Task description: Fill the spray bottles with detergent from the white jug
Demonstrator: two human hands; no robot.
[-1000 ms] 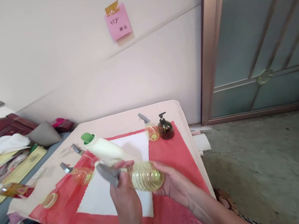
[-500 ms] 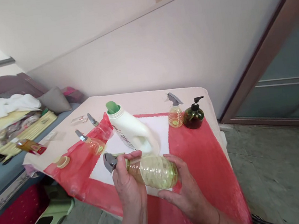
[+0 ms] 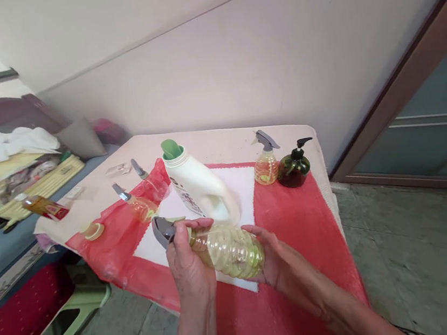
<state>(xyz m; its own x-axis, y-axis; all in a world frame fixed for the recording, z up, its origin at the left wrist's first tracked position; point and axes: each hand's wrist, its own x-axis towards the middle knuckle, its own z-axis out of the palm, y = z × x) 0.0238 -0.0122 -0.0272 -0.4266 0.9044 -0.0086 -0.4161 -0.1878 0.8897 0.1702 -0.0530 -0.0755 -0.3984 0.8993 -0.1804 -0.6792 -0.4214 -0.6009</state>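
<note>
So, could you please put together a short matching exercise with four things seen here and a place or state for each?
1. Left hand
2. Right hand
3. Pump bottle
4. White jug

A. At the base end of the held spray bottle
B. Has a green piece at its mouth
C. At the neck, near the grey trigger head
D. Dark green, beside an upright spray bottle

Pairs: 1-C, 2-A, 3-D, 4-B

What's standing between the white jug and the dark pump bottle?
The head view shows a spray bottle there, close beside the dark pump bottle; toward the white jug, part of the white sheet shows.
</note>
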